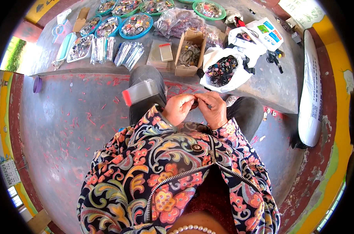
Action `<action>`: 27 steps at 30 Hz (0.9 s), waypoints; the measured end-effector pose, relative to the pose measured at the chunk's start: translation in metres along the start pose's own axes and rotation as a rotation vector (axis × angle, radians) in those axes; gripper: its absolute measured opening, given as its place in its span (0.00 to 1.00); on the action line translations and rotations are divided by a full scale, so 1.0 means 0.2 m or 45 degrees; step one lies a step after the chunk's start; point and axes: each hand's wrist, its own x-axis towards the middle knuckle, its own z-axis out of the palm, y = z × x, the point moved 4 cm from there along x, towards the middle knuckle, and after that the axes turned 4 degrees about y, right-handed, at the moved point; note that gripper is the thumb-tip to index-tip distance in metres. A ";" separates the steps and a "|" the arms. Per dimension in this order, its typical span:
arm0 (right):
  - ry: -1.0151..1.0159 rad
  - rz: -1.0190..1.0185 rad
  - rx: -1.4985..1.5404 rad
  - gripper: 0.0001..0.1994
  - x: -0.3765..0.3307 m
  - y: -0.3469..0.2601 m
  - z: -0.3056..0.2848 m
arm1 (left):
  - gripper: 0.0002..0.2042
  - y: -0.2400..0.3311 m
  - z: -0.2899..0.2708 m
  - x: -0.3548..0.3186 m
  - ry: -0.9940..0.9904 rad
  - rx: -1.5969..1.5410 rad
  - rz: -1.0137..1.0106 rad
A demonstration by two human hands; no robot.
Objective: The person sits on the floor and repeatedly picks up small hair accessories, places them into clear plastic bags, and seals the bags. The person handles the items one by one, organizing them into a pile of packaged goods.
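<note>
My left hand (178, 109) and my right hand (212, 109) meet in front of my body, above my lap. Both are closed, thumbs and fingers pinched together around something small and dark that the fingers mostly hide. On my left thigh lies a stack of clear plastic bags (145, 93) with a red strip along one end. Beyond my hands, a white plastic bag (205, 81) stands open, full of dark bands with small coloured pieces. To its left is an open cardboard box (186, 71) holding dark banded items in clear wrapping.
On the raised grey platform (156, 43) ahead stand round trays (122, 34) of small coloured items, bundles of filled clear bags (129, 54) and a heap of clear packets (177, 21). A long white sack (310, 93) leans at the right. Red scraps litter the floor (67, 128).
</note>
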 end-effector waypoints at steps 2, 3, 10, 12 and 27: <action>-0.009 0.031 0.019 0.08 0.00 0.01 0.00 | 0.08 0.00 0.00 0.00 0.004 0.027 0.010; -0.017 0.050 0.031 0.08 0.00 0.01 0.00 | 0.08 -0.01 0.00 0.01 0.002 0.041 0.011; -0.011 0.015 0.044 0.09 0.01 0.00 -0.01 | 0.09 -0.04 -0.02 0.01 0.005 0.082 0.045; -0.007 -0.020 0.027 0.09 0.01 -0.01 -0.01 | 0.09 -0.03 -0.02 0.01 0.013 0.073 0.043; 0.016 -0.132 -0.034 0.10 0.02 -0.05 -0.01 | 0.07 0.02 -0.04 0.02 0.126 0.134 0.134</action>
